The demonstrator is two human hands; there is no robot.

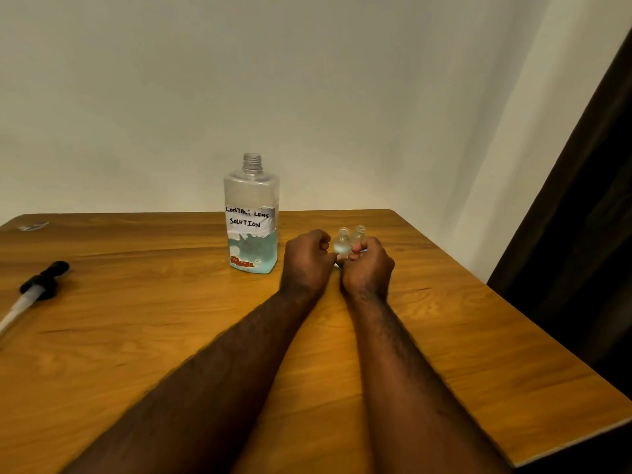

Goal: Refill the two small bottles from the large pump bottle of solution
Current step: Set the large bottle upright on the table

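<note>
While both forearms reach forward over the wooden table [171,336], the two hands meet just to the right of the large bottle [251,213]. This bottle stands upright near the far edge of the table. Its threaded neck is open, and pale blue liquid fills only its lower part. A white label on it reads "contact lens solution" in handwriting. The pump head [44,278], black with a pale tube, lies on its side well apart from the bottle, near the left edge of the table.

The first small bottle [342,241] and the second small bottle [359,234] stand side by side between the hands, both upright and with open necks. A little clear liquid shows in the first one. The right hand [368,268] holds the second small bottle, with its curled fingers [357,248] round the lower part. The left hand [305,263] is curled just beside the first small bottle; I cannot tell if it grips that bottle or only touches it. A dark curtain [581,234] hangs at the right.
</note>
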